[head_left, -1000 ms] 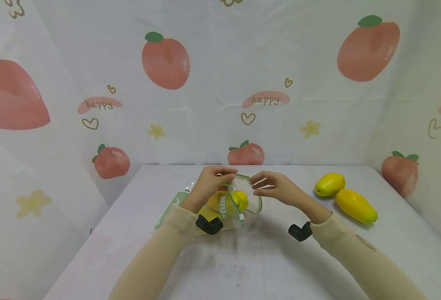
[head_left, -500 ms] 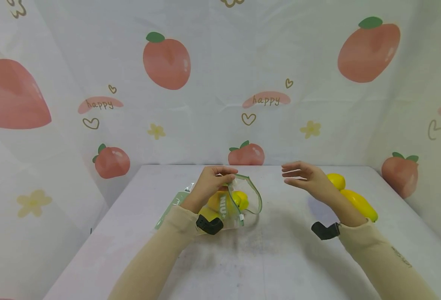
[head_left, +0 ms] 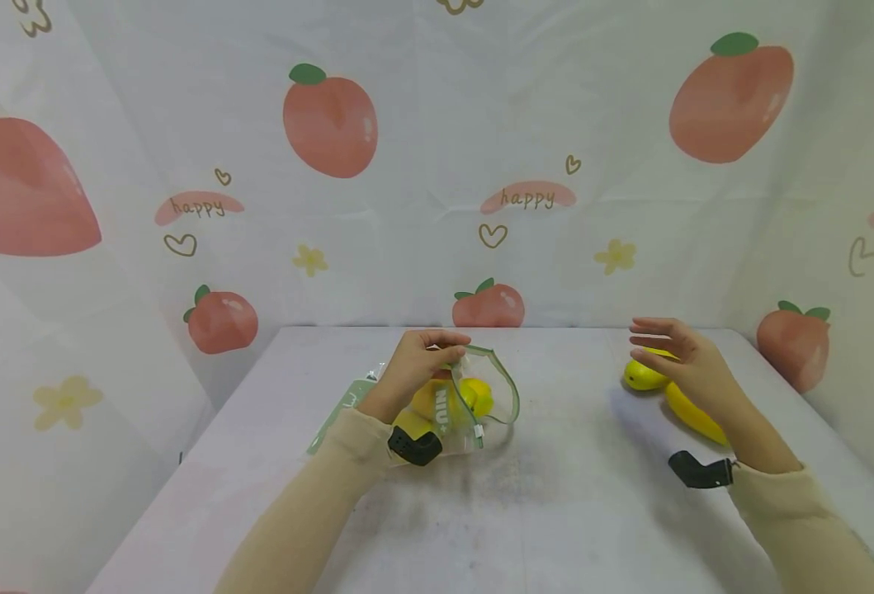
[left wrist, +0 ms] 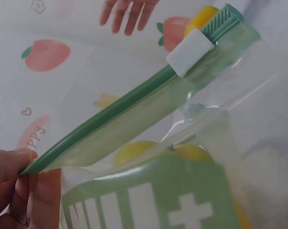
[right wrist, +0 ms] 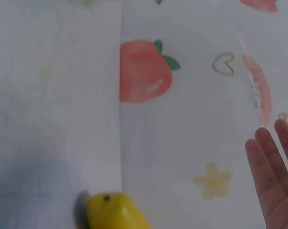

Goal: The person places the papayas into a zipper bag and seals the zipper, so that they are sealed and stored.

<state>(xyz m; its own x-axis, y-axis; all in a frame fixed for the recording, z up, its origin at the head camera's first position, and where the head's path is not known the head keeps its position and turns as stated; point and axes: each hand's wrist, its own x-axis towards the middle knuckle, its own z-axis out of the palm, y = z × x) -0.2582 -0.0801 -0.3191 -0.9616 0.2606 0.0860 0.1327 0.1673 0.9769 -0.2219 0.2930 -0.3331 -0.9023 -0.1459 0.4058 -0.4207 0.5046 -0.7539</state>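
The person's left hand (head_left: 423, 365) pinched the green-edged rim of a clear zip bag (head_left: 441, 412) between thumb and fingers. The bag lay left of centre on the worktop (head_left: 555, 520), its mouth gaping to the right, with yellow fruit (head_left: 478, 397) inside. A white slider (left wrist: 190, 52) sat on the green zip strip, near the end away from the pinching fingers. The right hand (head_left: 689, 363) was released, its fingers extended, and hung over the right side of the worktop. From the head view it partly covered two yellow fruits, a rounder one (head_left: 643, 378) and a longer one (head_left: 692, 414) just beside it; the right wrist view showed the hand apart from one fruit. Beige sleeves covered both arms, and a white cloth (head_left: 407, 223) printed with red fruit, hearts and "happy" stood behind
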